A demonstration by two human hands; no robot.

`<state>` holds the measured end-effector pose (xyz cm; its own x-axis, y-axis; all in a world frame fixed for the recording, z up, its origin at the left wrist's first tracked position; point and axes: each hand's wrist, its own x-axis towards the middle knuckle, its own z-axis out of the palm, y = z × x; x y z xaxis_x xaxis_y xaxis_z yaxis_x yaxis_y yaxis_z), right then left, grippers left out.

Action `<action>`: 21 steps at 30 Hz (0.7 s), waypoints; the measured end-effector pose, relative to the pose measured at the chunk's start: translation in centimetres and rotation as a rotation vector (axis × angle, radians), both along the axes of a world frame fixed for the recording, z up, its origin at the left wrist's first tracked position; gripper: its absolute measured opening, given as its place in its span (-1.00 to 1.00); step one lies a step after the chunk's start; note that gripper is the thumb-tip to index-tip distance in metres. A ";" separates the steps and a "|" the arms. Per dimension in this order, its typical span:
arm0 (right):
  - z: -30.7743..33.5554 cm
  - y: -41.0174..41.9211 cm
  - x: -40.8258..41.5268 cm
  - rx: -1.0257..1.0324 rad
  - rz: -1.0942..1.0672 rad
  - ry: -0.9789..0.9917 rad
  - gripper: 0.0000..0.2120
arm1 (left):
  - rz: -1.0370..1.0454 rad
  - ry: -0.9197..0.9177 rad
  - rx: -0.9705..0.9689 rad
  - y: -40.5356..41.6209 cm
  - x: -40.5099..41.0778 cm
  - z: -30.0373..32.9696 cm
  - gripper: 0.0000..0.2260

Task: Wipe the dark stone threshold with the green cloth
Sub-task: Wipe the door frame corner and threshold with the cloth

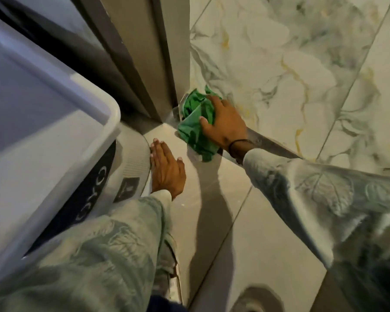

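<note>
The green cloth (195,122) lies bunched on the dark stone threshold (270,144), right where the strip meets the door frame corner. My right hand (226,126) presses down on the cloth with fingers spread over it, and a dark band circles the wrist. Most of the threshold is hidden under the cloth and my right forearm; only a dark glossy sliver shows beside the sleeve. My left hand (167,170) rests flat on the plain floor tile with straight fingers, holding nothing, next to the appliance's base.
A white appliance (54,140) with a dark control panel fills the left side. The grey door frame (149,52) rises at the top centre. Marbled tile (291,64) lies beyond the threshold, plain beige tile (212,221) on the near side. A round floor drain (252,298) sits at the bottom.
</note>
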<state>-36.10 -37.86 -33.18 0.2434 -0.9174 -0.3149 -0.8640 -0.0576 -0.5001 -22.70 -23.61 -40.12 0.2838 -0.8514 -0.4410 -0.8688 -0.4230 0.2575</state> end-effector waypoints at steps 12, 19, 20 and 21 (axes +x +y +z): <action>-12.0 -1.9 7.8 -0.242 0.156 0.353 -0.24 | -0.033 -0.245 -0.283 -1.1 0.6 -7.6 -0.35; -12.5 -3.2 -1.2 -0.252 0.189 0.350 -0.28 | -0.012 -0.203 -0.277 -1.1 0.6 -7.3 -0.35; -12.6 -3.8 0.3 -0.216 0.090 0.353 -0.29 | -0.016 -0.209 -0.271 -1.1 0.6 -7.4 -0.35; -12.5 -3.8 2.2 -0.196 0.034 0.331 -0.29 | -0.022 -0.215 -0.264 -1.1 0.6 -7.4 -0.36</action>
